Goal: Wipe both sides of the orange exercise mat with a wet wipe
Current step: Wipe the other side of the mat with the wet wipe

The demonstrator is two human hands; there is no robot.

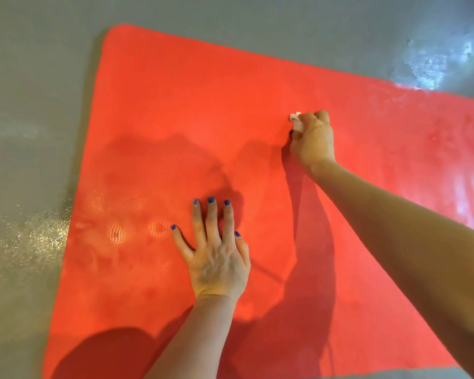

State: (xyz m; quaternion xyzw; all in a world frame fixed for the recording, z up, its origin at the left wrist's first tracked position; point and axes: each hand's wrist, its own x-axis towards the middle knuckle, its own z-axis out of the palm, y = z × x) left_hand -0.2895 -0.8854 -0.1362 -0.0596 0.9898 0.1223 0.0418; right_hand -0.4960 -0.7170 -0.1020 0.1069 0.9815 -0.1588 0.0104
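My right hand (pixel 314 139) has its grip curled tight round the balled wipe (pixel 296 117), pressing it onto the mat (pixel 175 110), which lies flat on the floor (pixel 25 132) beneath both my hands. My left hand (pixel 216 258) lies nearer me and left of that grip, fingers straight and spread, palm pinning the mat down.

The wipe is bunched so small that only a corner shows past my fingers; I judge each stroke will cover little and I could leave unwiped strips, above all toward the far corner left of the grip. If I lift the left palm, the mat may slide or ruck on the shiny floor. Leaning this far over the right arm could also let it slip on damp patches.
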